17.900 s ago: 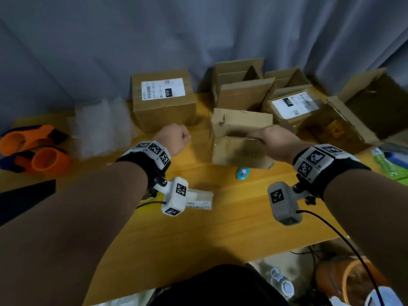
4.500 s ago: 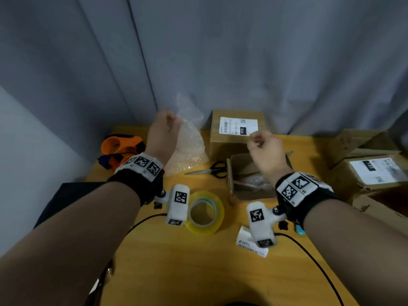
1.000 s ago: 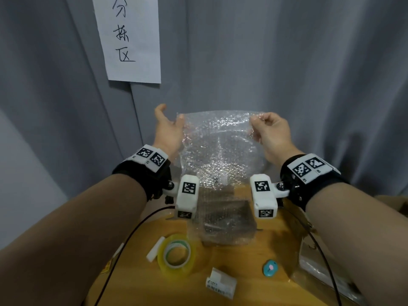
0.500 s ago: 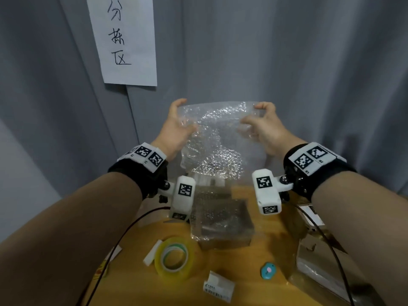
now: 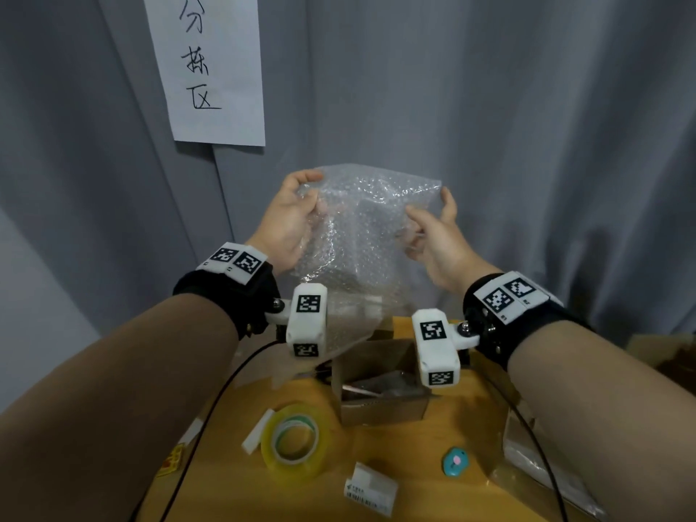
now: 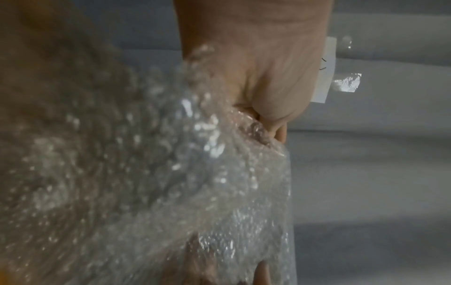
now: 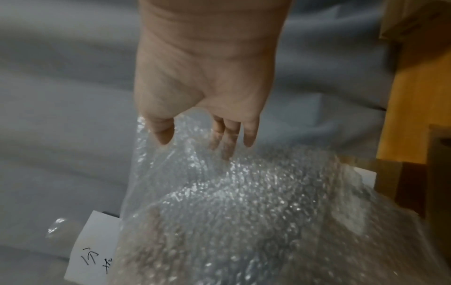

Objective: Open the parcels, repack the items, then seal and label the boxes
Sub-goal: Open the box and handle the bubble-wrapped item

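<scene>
Folding inward, the bubble wrap (image 5: 361,235) no longer hung as the flat sheet it had been a second earlier; both hands had drawn its top corners toward each other, so the middle bulged and creased. The left hand (image 5: 290,224) had its grip closed on the sheet's left edge, fingers and thumb bunched round the plastic, which the left wrist view confirmed. The right hand (image 5: 433,235) was looser: the right wrist view showed its fingers (image 7: 227,138) nearly straight, lying against the wrap with the thumb apart, pushing more than clasping. The sheet was held up in the air in front of the curtain (image 5: 527,145), its lower end trailing down toward the open box (image 5: 380,393) on the tabletop (image 5: 406,491).

That shift probably meant the spreading-out was over and the padding was being gathered to go into the box, where something dark and wrapped already lay, too unclear to name. The tape roll (image 5: 295,442) sat just left of the box, well placed for sealing, and a small label (image 5: 371,487) lay nearer the person. Sealing and labelling of this box remained undone.
</scene>
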`<move>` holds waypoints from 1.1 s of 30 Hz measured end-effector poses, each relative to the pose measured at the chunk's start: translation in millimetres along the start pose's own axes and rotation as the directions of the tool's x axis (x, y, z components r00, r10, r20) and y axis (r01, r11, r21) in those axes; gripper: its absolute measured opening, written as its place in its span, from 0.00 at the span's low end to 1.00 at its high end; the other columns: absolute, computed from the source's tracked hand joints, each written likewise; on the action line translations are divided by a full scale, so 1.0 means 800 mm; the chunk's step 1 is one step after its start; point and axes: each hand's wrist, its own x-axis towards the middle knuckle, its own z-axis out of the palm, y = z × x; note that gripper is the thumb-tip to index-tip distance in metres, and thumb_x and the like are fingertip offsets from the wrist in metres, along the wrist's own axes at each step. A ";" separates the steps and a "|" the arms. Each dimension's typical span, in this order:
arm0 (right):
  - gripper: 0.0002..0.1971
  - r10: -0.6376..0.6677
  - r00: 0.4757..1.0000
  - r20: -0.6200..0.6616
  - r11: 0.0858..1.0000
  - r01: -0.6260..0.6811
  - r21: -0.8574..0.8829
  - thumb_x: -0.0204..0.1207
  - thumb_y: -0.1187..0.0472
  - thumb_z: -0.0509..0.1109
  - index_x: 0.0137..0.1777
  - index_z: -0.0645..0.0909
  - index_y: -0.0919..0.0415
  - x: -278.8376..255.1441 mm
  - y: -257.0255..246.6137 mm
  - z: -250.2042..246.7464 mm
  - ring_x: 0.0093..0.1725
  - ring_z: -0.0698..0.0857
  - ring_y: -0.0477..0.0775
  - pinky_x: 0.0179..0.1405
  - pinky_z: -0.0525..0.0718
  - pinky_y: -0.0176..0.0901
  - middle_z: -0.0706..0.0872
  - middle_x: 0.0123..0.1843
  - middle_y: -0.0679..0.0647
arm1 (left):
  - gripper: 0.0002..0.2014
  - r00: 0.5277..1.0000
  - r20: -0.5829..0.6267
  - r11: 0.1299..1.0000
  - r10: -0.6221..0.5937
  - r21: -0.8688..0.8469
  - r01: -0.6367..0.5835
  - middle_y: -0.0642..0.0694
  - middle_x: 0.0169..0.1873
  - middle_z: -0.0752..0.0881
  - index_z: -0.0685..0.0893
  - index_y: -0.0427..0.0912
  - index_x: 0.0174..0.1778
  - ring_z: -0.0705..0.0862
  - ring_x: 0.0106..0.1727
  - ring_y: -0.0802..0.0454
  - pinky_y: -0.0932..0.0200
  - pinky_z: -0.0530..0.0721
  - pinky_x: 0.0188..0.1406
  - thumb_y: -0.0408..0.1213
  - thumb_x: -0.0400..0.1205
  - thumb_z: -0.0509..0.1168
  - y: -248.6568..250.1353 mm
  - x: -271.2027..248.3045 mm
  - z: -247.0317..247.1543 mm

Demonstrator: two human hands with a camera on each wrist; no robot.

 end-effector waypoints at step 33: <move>0.16 0.117 0.944 0.307 0.718 0.133 -0.683 0.76 0.47 0.71 0.61 0.79 0.48 -0.026 -0.010 -0.031 0.48 0.79 0.31 0.49 0.72 0.22 0.82 0.54 0.35 | 0.08 0.998 -0.017 0.879 -0.066 0.472 0.066 0.43 0.57 0.80 0.84 0.44 0.39 0.79 0.64 0.42 0.37 0.70 0.73 0.45 0.77 0.67 -0.041 0.007 -0.006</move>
